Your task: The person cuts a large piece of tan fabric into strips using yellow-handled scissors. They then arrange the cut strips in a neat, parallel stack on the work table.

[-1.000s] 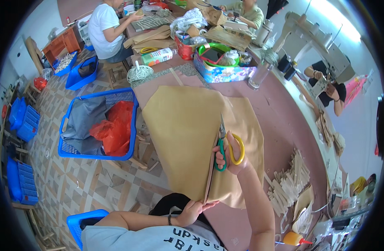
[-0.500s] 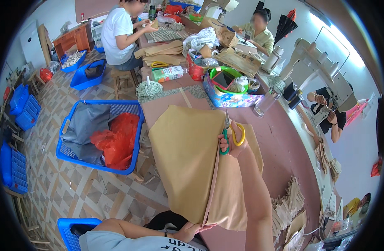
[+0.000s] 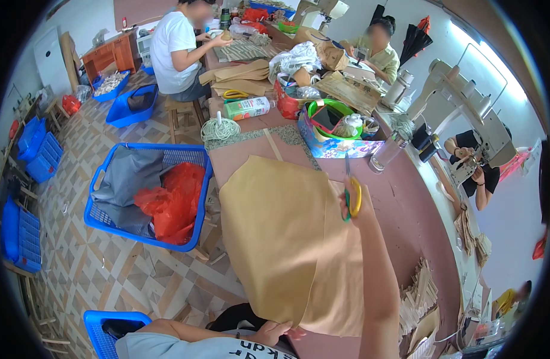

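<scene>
Nearest: left hand [image 3: 273, 331] at the near edge of the tan leather-like sheet [image 3: 275, 233], its fingers seemingly pinching that edge, thumb partly lost in blur. Sheet lies on the reddish-brown table [image 3: 400, 221], near edge toward the wearer's body; a line runs lengthwise through it, can't tell whether cut, fold or overlap. Handling guess: light for its area, supple, not fragile, likely to sag or ripple if lifted from one corner, smooth face might slide a bit. Best hold: a near-edge pinch plus a flat palm on the middle; a far corner would suit for turning it. Right hand [image 3: 357, 222], over the sheet's far right part, blurred, fingers curled around the yellow-and-green handles of the scissors [image 3: 358, 197]; blades point away past the sheet, look close together. Right of the sheet, a pile of narrow pale strips [image 3: 417, 290]. Left of it, blue plastic basket [image 3: 203, 203] with grey and red plastic bags. Beyond its far edge, floral-sided box [image 3: 332, 145], clear glass jar [image 3: 387, 154], pale cord hank [image 3: 220, 130]; farthest, a seated co-worker [image 3: 174, 51].
</scene>
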Tool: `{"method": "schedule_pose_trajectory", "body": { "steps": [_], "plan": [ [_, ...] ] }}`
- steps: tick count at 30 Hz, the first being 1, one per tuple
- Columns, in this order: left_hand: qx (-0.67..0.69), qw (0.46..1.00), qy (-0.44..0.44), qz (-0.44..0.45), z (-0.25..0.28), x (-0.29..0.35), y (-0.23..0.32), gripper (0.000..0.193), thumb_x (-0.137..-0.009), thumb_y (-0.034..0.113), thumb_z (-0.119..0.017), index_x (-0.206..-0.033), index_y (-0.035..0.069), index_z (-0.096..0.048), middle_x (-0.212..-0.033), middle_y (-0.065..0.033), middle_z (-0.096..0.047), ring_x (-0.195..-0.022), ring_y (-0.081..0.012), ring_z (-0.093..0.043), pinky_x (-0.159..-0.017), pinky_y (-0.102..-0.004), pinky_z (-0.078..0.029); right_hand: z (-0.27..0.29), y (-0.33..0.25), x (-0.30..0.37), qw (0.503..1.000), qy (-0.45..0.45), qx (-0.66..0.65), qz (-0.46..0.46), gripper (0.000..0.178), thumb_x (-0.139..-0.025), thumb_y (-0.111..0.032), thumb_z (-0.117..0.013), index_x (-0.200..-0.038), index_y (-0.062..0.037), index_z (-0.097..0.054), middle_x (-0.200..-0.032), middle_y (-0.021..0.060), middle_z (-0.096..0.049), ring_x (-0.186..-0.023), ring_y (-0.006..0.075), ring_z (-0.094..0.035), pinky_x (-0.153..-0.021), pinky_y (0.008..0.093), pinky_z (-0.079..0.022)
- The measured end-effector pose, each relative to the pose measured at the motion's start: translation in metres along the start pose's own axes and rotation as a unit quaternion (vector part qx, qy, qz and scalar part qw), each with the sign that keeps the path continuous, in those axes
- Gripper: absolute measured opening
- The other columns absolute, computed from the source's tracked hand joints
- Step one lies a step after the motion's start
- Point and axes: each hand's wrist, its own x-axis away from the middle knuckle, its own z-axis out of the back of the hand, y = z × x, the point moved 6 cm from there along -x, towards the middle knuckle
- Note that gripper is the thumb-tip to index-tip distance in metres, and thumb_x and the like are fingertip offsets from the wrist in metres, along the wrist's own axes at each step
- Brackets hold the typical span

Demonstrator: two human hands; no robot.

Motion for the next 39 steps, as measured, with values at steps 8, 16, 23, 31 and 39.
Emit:
{"method": "schedule_pose_trajectory", "body": {
  "steps": [8,16,23,31,39],
  "plan": [
    [-0.349,0.905,-0.013,-0.241,-0.02,0.017,0.067,0.015,-0.099,0.01,-0.05,-0.099,-0.002,-0.06,-0.084,-0.0045,-0.058,-0.077,-0.0183,-0.054,-0.073,-0.0344,-0.046,-0.022,0.039,0.097,0.983,-0.011,0.182,-0.003,0.035,-0.085,-0.029,-0.075,-0.092,0.0005,-0.057,-0.075,0.0084,-0.063,-0.058,0.0138,-0.061,-0.051,0.0273,-0.048],
    [-0.471,0.828,-0.106,-0.287,-0.056,0.011,0.1,0.01,-0.097,0.005,-0.054,-0.097,0.0,-0.062,-0.082,-0.0074,-0.057,-0.073,-0.0193,-0.054,-0.068,-0.0323,-0.045,-0.048,-0.032,0.068,0.952,0.033,0.193,0.233,0.023,-0.072,-0.002,-0.069,-0.088,-0.0035,-0.053,-0.072,0.0009,-0.053,-0.062,0.0103,-0.053,-0.054,0.0276,-0.044],
    [-0.411,0.798,-0.129,-0.422,-0.114,-0.003,0.077,0.015,-0.093,0.002,-0.061,-0.108,0.0,-0.065,-0.089,-0.0085,-0.062,-0.078,-0.0207,-0.059,-0.069,-0.0338,-0.046,0.043,-0.062,0.12,0.925,0.108,0.274,0.238,0.027,-0.072,0.001,-0.064,-0.097,-0.0008,-0.055,-0.078,0.0042,-0.056,-0.075,0.0159,-0.056,-0.066,0.0329,-0.049],
    [-0.241,0.949,-0.205,-0.005,-0.09,-0.018,-0.039,0.06,-0.102,0.024,-0.055,-0.147,-0.004,-0.028,-0.14,-0.0207,-0.048,-0.134,-0.0284,-0.045,-0.111,-0.0391,-0.037,0.172,0.064,0.17,0.97,0.186,0.129,0.091,0.023,-0.081,-0.006,-0.072,-0.09,-0.0012,-0.051,-0.074,0.007,-0.058,-0.056,0.013,-0.06,-0.043,0.0243,-0.044],
    [-0.018,0.978,-0.147,0.15,-0.078,-0.008,-0.027,0.068,-0.102,0.021,-0.054,-0.154,0.01,-0.013,-0.154,-0.0168,-0.027,-0.134,-0.028,-0.047,-0.113,-0.0377,-0.039,0.151,0.115,0.2,0.973,0.179,0.148,-0.005,0.027,-0.086,-0.016,-0.074,-0.088,0.0,-0.052,-0.071,0.0051,-0.06,-0.053,0.0126,-0.062,-0.044,0.0245,-0.047]
  ]
}}
